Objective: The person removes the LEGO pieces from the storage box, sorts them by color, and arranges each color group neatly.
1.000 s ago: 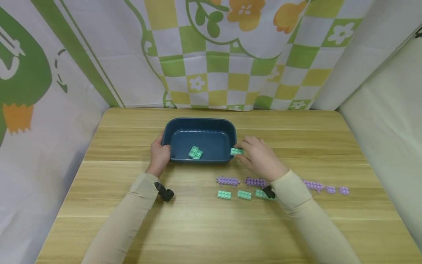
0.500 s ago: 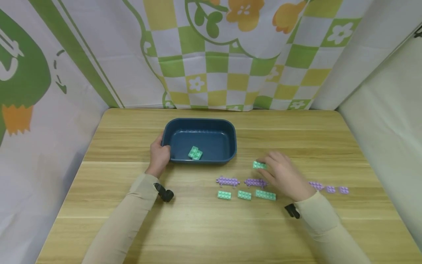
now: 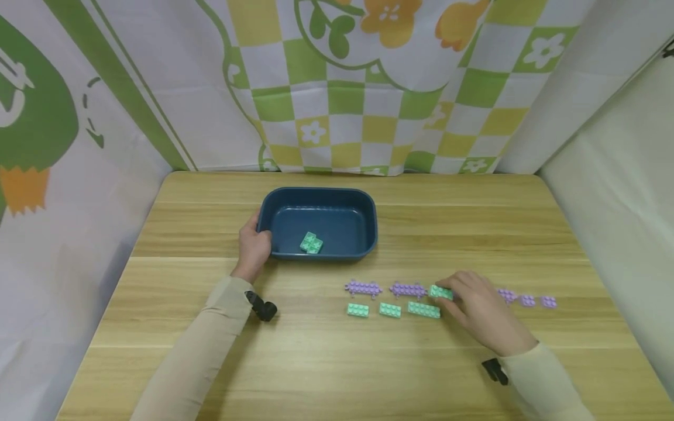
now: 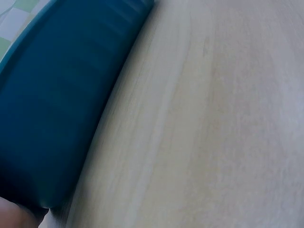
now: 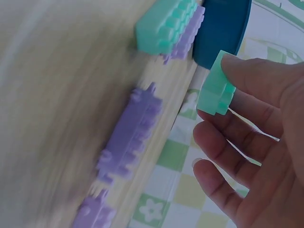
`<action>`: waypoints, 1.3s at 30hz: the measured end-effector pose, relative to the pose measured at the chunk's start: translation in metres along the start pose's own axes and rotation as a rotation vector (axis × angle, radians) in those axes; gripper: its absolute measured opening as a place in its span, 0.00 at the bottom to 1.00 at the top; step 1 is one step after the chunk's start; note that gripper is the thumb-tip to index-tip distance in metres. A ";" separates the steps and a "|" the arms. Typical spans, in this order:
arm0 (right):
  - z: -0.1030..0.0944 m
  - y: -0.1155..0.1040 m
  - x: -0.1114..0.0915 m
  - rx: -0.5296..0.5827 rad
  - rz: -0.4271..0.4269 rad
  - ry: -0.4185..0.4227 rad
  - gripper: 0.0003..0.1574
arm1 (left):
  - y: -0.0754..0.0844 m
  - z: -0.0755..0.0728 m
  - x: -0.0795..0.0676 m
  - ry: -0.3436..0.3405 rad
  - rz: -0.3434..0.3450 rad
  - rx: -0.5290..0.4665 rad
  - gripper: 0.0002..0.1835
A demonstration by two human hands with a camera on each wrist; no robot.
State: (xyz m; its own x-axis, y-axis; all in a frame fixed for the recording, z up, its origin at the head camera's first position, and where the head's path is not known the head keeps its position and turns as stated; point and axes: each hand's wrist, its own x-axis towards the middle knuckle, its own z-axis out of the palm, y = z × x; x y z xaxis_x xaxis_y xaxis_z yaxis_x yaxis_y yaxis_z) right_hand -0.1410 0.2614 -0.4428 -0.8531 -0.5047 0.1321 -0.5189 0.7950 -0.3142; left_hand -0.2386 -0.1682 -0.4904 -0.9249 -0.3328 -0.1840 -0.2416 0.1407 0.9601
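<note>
My left hand [image 3: 254, 248] grips the left end of a dark blue bin [image 3: 337, 221], thumb over its near-left corner. Inside the bin lie small mint green bricks [image 3: 312, 243], bunched near the front wall. Between thumb and fingers my right hand [image 3: 481, 310] pinches a mint green toy brick [image 3: 440, 292], right of two purple studded pieces. The right wrist view shows this brick [image 5: 214, 88] held off the table, thumb on one side. In the left wrist view the bin's outer wall [image 4: 61, 95] fills the left, with a bit of hand [image 4: 16, 216] at the bottom corner.
Purple pieces [image 3: 363, 288] form a row across the table, ending at small purple bricks [image 3: 549, 302] on the right; my right hand hides part of it. In front lie green bricks [image 3: 358, 310], one longer [image 3: 423, 310]. A patterned curtain [image 3: 347, 128] hangs behind the table.
My right hand has carried the green brick from the bin's right front corner rightward and toward me, to the row of purple pieces. The left hand and bin have stayed in place.
</note>
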 end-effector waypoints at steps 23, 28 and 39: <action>-0.001 0.009 -0.031 -0.057 0.065 -0.102 0.24 | 0.002 -0.001 -0.001 -0.005 -0.001 -0.003 0.37; -0.001 0.009 -0.031 -0.048 0.085 -0.128 0.24 | 0.003 0.000 -0.002 -0.008 -0.005 -0.003 0.37; 0.005 0.011 -0.033 -0.057 0.103 -0.144 0.23 | 0.001 0.000 -0.001 -0.002 -0.001 0.012 0.37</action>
State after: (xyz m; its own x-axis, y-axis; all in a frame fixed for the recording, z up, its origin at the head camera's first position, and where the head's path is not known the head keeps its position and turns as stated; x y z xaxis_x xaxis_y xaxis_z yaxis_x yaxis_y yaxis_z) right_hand -0.1186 0.2849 -0.4553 -0.8875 -0.4594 -0.0350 -0.4350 0.8607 -0.2645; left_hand -0.2383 -0.1678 -0.4888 -0.9251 -0.3314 -0.1853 -0.2461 0.1515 0.9573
